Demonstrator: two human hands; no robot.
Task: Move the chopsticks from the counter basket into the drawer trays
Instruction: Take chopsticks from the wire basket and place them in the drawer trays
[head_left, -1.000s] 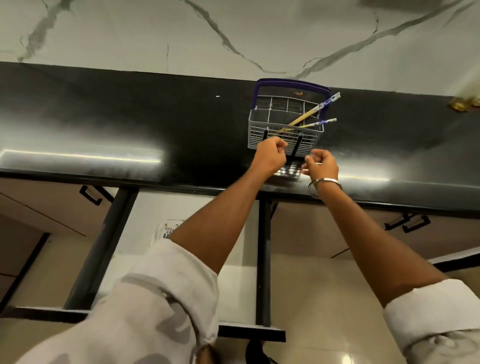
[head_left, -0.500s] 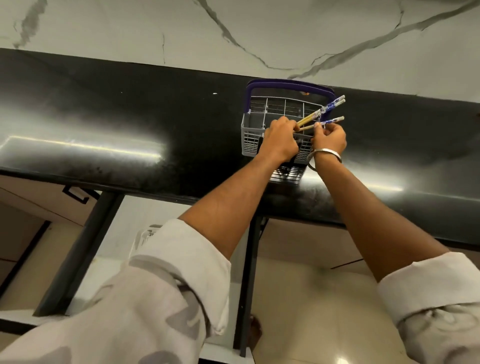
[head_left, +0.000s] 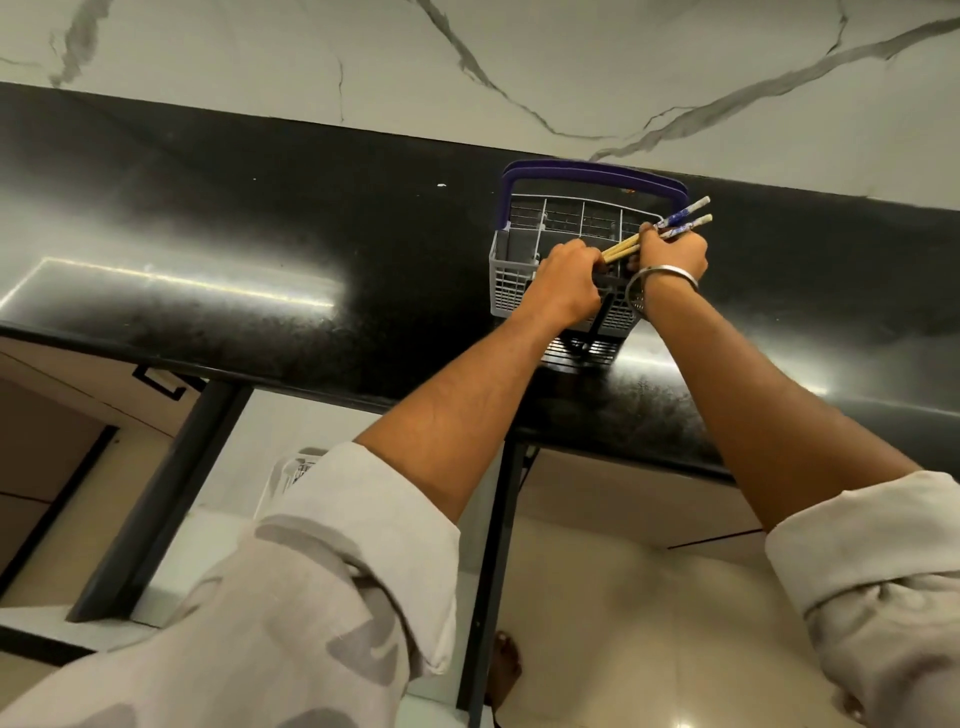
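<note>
Gripping chopsticks (head_left: 675, 224) w/ both hands, over basket (head_left: 511, 283).

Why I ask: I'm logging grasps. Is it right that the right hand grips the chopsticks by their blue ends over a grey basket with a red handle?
Not quite: the head view shows the basket handle is purple, not red. The rest holds: the right hand grips the chopsticks near their blue ends over the grey basket.

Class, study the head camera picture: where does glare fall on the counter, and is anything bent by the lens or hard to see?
Head view: bright streaks of glare cross the black counter at left and right of the basket; the wide-angle lens tilts and curves the counter edge; the chopsticks are sharp, but the open drawer below is largely hidden by the sleeve.
</note>
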